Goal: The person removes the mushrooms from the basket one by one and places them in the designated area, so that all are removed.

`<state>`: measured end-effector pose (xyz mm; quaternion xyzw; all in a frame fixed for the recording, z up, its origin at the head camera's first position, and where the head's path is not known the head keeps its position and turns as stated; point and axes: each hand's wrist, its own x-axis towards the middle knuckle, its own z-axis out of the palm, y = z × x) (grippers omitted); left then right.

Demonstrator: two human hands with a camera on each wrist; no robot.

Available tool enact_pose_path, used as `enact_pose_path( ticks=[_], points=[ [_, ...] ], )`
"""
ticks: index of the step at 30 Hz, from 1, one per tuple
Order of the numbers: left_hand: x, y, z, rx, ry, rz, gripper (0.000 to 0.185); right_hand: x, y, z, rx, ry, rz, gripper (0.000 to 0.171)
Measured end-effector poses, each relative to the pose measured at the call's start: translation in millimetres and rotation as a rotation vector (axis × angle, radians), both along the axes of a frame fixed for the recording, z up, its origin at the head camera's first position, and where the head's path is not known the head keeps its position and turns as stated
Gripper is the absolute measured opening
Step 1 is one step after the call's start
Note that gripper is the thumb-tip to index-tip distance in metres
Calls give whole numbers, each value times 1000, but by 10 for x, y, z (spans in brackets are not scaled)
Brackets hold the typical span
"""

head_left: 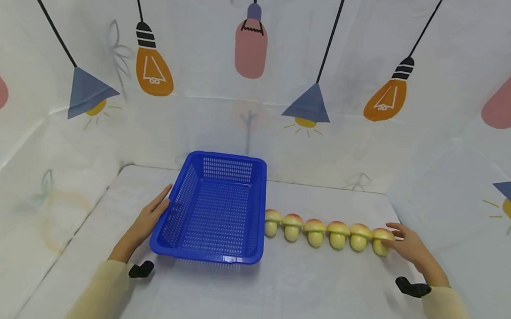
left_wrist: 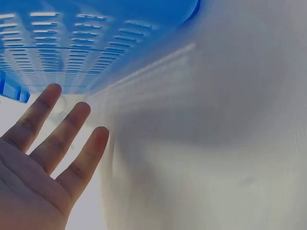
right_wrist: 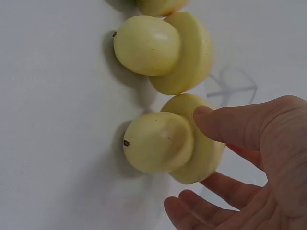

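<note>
A blue perforated basket [head_left: 215,206] stands empty on the white table. To its right, several yellow toy mushrooms with reddish caps lie in a row. My right hand [head_left: 395,239] is at the far right end of that row. In the right wrist view my right hand [right_wrist: 192,160] pinches the cap of the last mushroom [right_wrist: 158,143], with the thumb [right_wrist: 225,125] on one side and curled fingers on the other. The mushroom beside it [right_wrist: 148,45] lies untouched. My left hand [head_left: 156,210] lies flat with straight fingers [left_wrist: 72,120] beside the basket's left wall [left_wrist: 72,43], holding nothing.
A sheet printed with lamps and bulbs [head_left: 251,47] walls the table in at the back and on both sides. Bare tabletop [head_left: 298,295] lies in front of the basket and the mushroom row. A black wrist strap [head_left: 413,288] sits on each forearm.
</note>
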<state>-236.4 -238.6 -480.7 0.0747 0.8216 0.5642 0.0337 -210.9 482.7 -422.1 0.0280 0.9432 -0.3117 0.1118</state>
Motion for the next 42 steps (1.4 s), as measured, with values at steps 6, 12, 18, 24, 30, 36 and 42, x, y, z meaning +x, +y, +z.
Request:
enact_pose_path(
  ticks=[6,12,18,24,30,36,42],
  points=[
    [3,-102,29,-80,46,-16,57,-47,-65,136,32,16,11,75],
    [3,-260,41,-227,115,56,53,-22,-174,232,64,40,52,82],
    [9,-490,96,-437,136,87,61,1,-304,333,116,117,78,83],
    [117,-794,250,-645,62,60,75,-98,-450,454,126,129,81,87],
    [275,-1020,429,-725,47,48,84,-190,-576,541,147,132,84,86],
    [331,-1147,551,-763,66,53,87,-244,-765,590,168,160,107,89],
    [332,-1123,691,-874,100,51,92,-296,-1005,674,256,250,162,93]
  ],
)
